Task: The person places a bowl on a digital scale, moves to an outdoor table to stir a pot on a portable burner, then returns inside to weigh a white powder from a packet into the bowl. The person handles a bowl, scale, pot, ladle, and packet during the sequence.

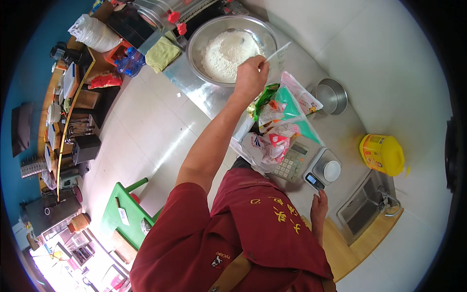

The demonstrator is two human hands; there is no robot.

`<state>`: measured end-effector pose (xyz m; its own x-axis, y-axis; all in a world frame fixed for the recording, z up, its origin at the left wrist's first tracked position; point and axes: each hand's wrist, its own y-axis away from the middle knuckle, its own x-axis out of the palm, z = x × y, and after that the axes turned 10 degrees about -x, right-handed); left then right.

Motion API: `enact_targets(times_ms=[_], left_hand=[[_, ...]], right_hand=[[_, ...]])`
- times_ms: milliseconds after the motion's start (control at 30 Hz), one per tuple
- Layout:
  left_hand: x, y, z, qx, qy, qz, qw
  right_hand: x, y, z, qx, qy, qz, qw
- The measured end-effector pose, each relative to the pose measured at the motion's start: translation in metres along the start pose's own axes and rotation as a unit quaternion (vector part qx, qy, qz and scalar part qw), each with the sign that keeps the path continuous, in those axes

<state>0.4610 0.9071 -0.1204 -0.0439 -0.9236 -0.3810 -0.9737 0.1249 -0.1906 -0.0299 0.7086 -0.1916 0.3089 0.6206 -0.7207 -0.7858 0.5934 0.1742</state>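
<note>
My left hand [252, 75] is at the rim of a large stainless steel bowl [192, 62] of white flour [220, 60]. Its fingers pinch a thin, pale, flat item [280, 50], perhaps plastic; its exact kind is unclear. My right hand [319, 205] holds nothing, its fingertips at the display end of a digital kitchen scale [314, 166]. A small white round container [332, 171] sits on that scale. Beside it lies a calculator [290, 164], partly under printed plastic packets [279, 120]. An empty round metal pan [331, 96] stands near the wall.
A yellow plastic jug [383, 155] stands by the wall, near a steel sink [365, 208] with a faucet [388, 204]. A yellow-green cloth [163, 54] lies left of the bowl, beside a metal machine with red knobs [174, 17]. A green table [122, 215] stands behind on the left.
</note>
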Motion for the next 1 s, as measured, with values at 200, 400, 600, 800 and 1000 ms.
enact_targets(times_ms=[200,400,600,800,1000], left_hand=[[0.0,-0.018,0.009,0.041,-0.03,0.062,0.997],[0.006,-0.07,-0.019,0.145,-0.047,0.097,0.984],[0.073,-0.099,-0.018,0.105,-0.086,0.082,0.987],[0.117,-0.105,0.053,-0.099,-0.206,0.131,0.965],[0.112,-0.104,0.068,-0.123,-0.232,0.19,0.946]], right_hand=[[0.008,-0.005,-0.005,-0.031,0.029,0.005,0.999],[0.022,0.0,0.013,-0.004,0.017,0.007,1.0],[0.031,0.018,0.004,0.005,0.017,-0.015,1.0],[0.04,0.05,0.003,0.073,-0.013,-0.056,0.996],[0.044,0.074,0.016,0.122,-0.029,-0.049,0.991]])
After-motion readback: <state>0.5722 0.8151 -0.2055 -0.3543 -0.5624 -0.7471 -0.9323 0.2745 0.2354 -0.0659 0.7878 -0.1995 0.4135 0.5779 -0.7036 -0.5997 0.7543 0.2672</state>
